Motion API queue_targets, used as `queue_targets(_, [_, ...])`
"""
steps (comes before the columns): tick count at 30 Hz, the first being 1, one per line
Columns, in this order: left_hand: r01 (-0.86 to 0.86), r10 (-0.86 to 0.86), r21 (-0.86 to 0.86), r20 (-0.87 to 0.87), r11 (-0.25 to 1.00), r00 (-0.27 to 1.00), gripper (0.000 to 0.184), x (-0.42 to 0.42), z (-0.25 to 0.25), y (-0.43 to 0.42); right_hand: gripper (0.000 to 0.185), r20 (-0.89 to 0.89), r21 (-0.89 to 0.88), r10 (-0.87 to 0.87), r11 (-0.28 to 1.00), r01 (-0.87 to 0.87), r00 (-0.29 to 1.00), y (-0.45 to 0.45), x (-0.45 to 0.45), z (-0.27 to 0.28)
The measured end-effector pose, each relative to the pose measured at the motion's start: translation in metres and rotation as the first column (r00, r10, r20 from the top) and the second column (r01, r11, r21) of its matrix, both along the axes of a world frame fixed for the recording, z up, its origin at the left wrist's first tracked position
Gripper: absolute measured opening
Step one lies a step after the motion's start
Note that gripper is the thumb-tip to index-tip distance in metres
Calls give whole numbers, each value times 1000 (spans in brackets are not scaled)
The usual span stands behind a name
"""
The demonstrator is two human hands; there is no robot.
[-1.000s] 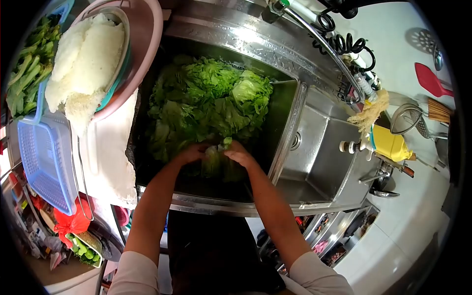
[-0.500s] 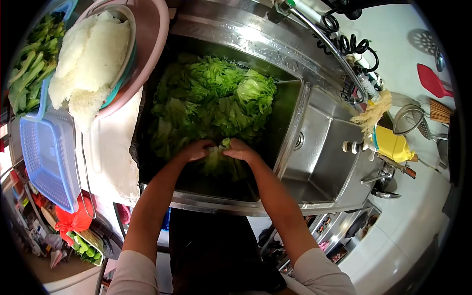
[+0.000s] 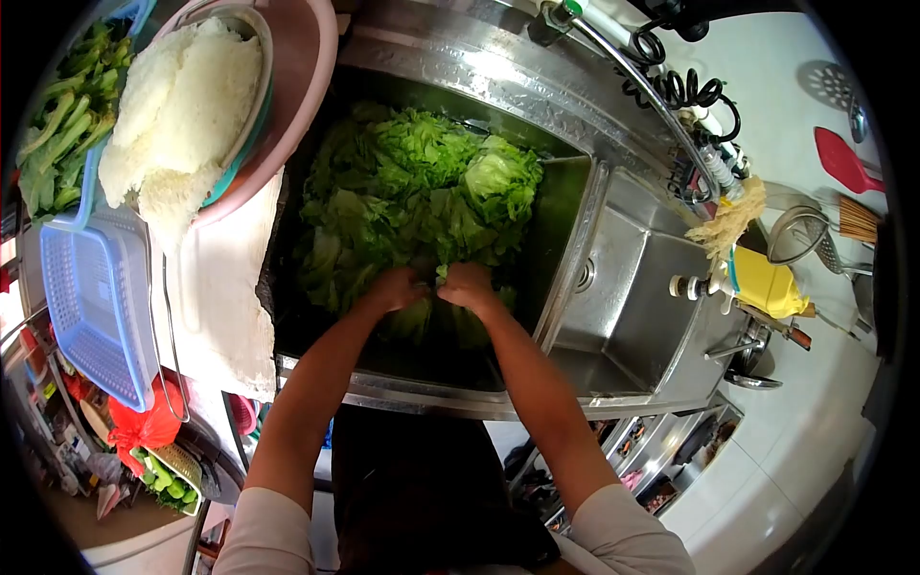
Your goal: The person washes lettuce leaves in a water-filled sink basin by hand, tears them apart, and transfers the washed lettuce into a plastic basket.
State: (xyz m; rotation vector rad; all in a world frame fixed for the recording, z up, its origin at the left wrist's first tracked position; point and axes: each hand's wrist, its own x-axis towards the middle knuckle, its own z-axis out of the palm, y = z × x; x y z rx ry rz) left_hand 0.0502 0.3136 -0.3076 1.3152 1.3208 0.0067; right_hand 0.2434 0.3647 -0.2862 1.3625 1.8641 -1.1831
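Note:
Green leafy lettuce (image 3: 422, 144) fills much of the large steel sink basin (image 3: 565, 206), lying in dark water. My left hand (image 3: 395, 290) is curled at the near side of the leaves, its fingers closed on lettuce and partly hidden. Close beside it, my right hand (image 3: 466, 284) grips the pale stem end of a lettuce piece, whose leaves spread under both hands. A paler, rounder lettuce head (image 3: 494, 175) floats at the far right of the basin.
To the right lies a smaller steel sink (image 3: 623, 287); a yellow bottle (image 3: 767, 283) stands beyond it. At left are a pink tub (image 3: 321, 57), a bowl of white noodle-like strands (image 3: 182, 105) and a blue basket (image 3: 96, 307). A faucet pipe (image 3: 637, 81) arches at the back.
My left hand has turned over slightly and moved a little right, toward my right hand. My right hand has shifted slightly up. The lettuce piece between them is more covered.

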Motion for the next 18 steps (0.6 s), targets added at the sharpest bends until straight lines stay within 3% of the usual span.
queue_targets(2, [-24,27,-82,36,996,999,55,-5,11,5,29,-225,-61,-208,978,199,952,-15,13,-22])
queue_targets(5, [-42,49,-164,35,986,998,62,-11,7,4,46,-117,-290,-423,880,377,898,-25,8,-18])
queue_targets(8, [-228,240,-103,131,968,962,43,-12,2,-10,53,-160,-248,-381,908,336,911,-31,9,-18])
queue_targets(11, [-53,84,-150,205,987,975,38,-22,1,-4,56,-232,-260,-323,929,262,917,-38,13,-42])
queue_targets(14, [136,-121,-56,222,989,968,43,-28,-13,-3,60,-308,-266,-263,947,183,915,-37,10,-60])
queue_targets(17, [333,-330,-56,64,941,942,40,-23,-12,6,48,-235,12,29,1000,-27,972,-28,0,-40])
queue_targets(18, [379,-382,-97,-13,920,924,40,-18,-6,10,36,-221,6,32,1000,-31,975,-25,-4,-32])
